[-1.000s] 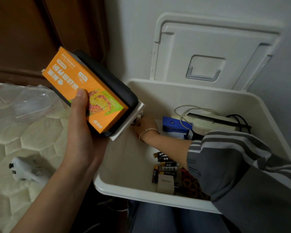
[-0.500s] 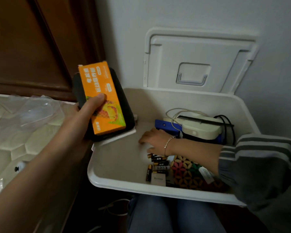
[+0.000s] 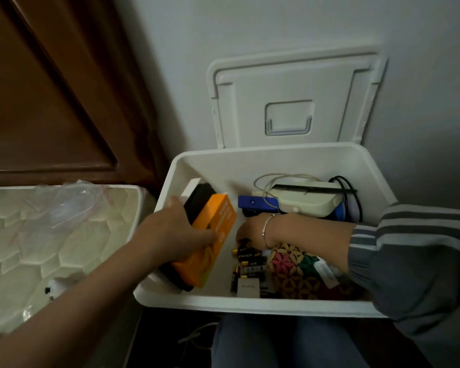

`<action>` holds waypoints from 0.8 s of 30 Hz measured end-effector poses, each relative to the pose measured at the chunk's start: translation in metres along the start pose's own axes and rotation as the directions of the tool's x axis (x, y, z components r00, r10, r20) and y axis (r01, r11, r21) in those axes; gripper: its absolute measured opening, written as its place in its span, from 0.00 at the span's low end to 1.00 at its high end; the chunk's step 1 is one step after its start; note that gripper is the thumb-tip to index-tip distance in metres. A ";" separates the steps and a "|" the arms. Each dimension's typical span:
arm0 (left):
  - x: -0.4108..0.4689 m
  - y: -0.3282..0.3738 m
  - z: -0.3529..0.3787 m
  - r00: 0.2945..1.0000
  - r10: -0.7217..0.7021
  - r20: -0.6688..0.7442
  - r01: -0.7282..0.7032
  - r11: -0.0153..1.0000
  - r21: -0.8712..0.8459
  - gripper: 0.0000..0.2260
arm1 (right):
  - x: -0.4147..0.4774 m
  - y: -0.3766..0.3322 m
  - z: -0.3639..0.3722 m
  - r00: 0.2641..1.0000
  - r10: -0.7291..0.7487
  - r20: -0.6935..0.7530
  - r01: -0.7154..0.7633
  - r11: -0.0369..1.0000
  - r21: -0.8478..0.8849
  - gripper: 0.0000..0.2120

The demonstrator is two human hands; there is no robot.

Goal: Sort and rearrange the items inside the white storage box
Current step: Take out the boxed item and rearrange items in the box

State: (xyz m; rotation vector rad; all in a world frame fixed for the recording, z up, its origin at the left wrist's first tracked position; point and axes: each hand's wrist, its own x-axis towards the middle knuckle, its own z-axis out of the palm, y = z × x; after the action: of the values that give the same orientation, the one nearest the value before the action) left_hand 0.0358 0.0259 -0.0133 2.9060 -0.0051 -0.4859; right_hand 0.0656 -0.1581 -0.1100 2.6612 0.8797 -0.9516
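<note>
- The left hand [image 3: 175,229] holds a stack: an orange box [image 3: 210,240] on top and a black case [image 3: 199,197] under it. The thumb lies on the orange face and the other fingers go round the far side, so they are closed on the stack.
- The stack is in the left part of the white storage box [image 3: 250,304], close to its left wall. Its long side runs from the far wall toward the near rim, tipped up a bit.
- The right hand [image 3: 250,229] is just right of the orange box, by the batteries [image 3: 250,261] in the lower middle of the frame. It is nearer the batteries than the left hand is. Its fingers are blurry and tucked under, so I cannot tell if they hold anything.
- I think the next move is to set the stack down flat by the left wall.
- Half a second ago the stack was held up above the left rim. Now it is down inside the box. The right hand has stayed in about the same spot.
</note>
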 end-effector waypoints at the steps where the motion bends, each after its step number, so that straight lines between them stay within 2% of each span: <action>1: 0.001 0.007 0.008 1.000 0.004 0.011 -0.004 0.999 0.044 0.36 | -0.002 0.000 -0.001 1.000 0.014 0.018 -0.014 1.000 0.014 0.19; 4: 0.006 0.016 0.030 0.998 -0.050 0.029 0.047 0.994 0.094 0.36 | -0.008 -0.001 -0.002 0.997 0.077 0.011 -0.078 0.980 0.185 0.20; 6: 0.009 0.018 0.039 0.997 -0.082 0.001 0.082 0.989 0.121 0.35 | -0.011 0.000 -0.006 0.986 0.166 -0.023 -0.142 0.898 0.417 0.19; 9: 0.013 0.021 0.052 0.994 -0.107 -0.016 0.108 0.981 0.159 0.38 | -0.008 -0.002 -0.013 0.939 0.339 -0.055 -0.171 0.603 0.779 0.15; 12: 0.014 0.023 0.063 0.993 -0.118 -0.001 0.116 0.975 0.188 0.42 | -0.003 -0.011 -0.018 0.931 0.366 0.011 -0.084 0.187 0.979 0.10; 14: 0.015 0.023 0.068 0.991 -0.131 0.010 0.127 0.973 0.193 0.45 | -0.009 -0.015 -0.022 0.946 0.307 0.102 -0.057 -0.151 0.987 0.13; 15: 0.016 0.021 0.069 0.990 -0.140 0.019 0.134 0.973 0.188 0.47 | -0.012 -0.017 -0.023 0.958 0.253 0.135 -0.065 -0.269 0.961 0.14; 17: 0.016 0.020 0.072 0.987 -0.156 0.044 0.145 0.970 0.195 0.50 | -0.012 -0.022 -0.023 0.964 0.208 0.167 -0.079 -0.374 0.924 0.15; 20: 0.014 0.021 0.079 0.986 -0.156 0.064 0.131 0.948 0.290 0.53 | -0.011 -0.028 -0.023 0.949 0.231 0.214 -0.065 -0.521 0.851 0.20; 24: 0.012 0.020 0.081 0.988 -0.123 0.091 0.078 0.916 0.394 0.55 | -0.011 -0.034 -0.022 0.956 0.201 0.213 -0.047 -0.612 0.789 0.26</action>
State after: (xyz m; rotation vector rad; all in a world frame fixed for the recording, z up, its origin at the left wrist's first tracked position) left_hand 0.0220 -0.0097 -0.0885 3.2737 0.0364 -0.7474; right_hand 0.0502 -0.1275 -0.0849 3.6303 -1.9027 -2.4089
